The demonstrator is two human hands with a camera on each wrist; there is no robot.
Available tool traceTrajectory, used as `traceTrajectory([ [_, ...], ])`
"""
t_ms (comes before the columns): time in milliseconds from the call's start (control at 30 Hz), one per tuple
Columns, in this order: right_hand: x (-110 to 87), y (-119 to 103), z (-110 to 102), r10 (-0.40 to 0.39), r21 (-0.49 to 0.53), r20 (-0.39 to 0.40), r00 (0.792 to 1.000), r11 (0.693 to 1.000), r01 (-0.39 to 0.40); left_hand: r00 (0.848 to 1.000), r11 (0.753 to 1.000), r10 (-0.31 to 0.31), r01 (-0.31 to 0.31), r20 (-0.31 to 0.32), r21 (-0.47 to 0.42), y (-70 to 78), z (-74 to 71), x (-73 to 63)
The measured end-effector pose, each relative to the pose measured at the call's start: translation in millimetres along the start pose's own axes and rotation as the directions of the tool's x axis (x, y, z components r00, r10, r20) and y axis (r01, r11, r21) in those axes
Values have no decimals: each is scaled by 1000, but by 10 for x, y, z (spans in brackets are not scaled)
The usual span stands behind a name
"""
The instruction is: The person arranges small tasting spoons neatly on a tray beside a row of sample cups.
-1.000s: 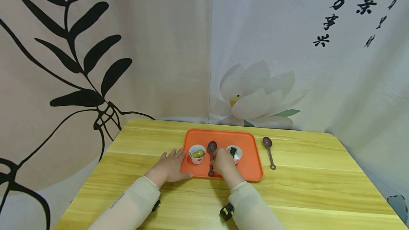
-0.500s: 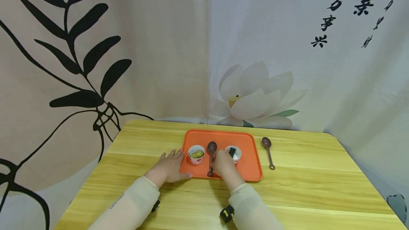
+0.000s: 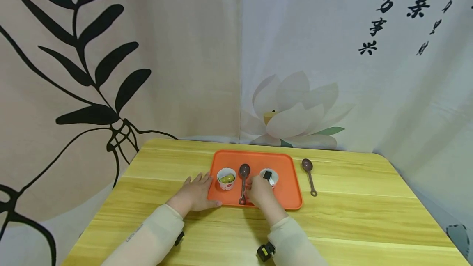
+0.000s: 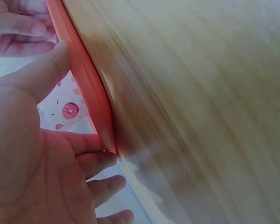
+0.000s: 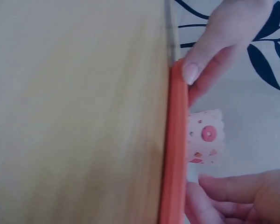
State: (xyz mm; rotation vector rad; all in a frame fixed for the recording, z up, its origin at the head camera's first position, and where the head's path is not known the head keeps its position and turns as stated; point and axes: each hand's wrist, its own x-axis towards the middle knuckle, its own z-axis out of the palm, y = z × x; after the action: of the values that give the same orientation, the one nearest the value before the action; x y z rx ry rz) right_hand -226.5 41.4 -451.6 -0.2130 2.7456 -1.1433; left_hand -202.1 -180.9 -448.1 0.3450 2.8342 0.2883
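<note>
An orange tray (image 3: 288,194) lies on the wooden table. My left hand (image 3: 199,192) rests at its left side, fingers spread along the rim and thumb at the front edge. On the tray, a brown spoon (image 3: 244,171) lies lengthwise between two white paper cups. The left cup (image 3: 226,186), patterned with pink donuts in the right wrist view, holds yellow-green pieces (image 3: 227,179). The right cup (image 3: 274,177) has a dark piece (image 3: 267,175) inside. My right hand (image 3: 260,192) is just right of the spoon's handle; its fingers (image 5: 233,187) are loosely bent with nothing between them.
A second brown spoon (image 3: 307,165) lies on the table (image 3: 351,200) to the right of the tray. Behind the table's far edge hangs a printed curtain (image 3: 203,52).
My right hand has eased slightly right, its fingertips coming away from the spoon's handle. The left hand and tray stay in place, while the head view shifts a little.
</note>
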Motion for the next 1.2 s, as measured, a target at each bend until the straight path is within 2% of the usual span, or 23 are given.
traceTrajectory([
  [200, -101, -68, -105, 0, 115, 16, 1000, 993, -2, 1000, 1000, 3, -3, -4, -11, 14, -20, -18],
  [600, -236, -147, -300, -47, 151, 38, 998, 988, 41, 1000, 1000, 3, -3, -7, -6, 15, -11, -16],
  [767, -277, -155, -402, -73, 219, 35, 997, 974, 64, 1000, 1000, 2, -2, -7, -4, 14, -9, -15],
  [967, -326, -175, -541, -36, 252, 43, 998, 967, 24, 1000, 1000, 0, 0, -6, 0, 8, -7, -9],
  [1200, -370, -174, -664, -37, 263, 12, 999, 964, 33, 1000, 1000, -1, 1, -2, 7, 9, -4, -3],
])
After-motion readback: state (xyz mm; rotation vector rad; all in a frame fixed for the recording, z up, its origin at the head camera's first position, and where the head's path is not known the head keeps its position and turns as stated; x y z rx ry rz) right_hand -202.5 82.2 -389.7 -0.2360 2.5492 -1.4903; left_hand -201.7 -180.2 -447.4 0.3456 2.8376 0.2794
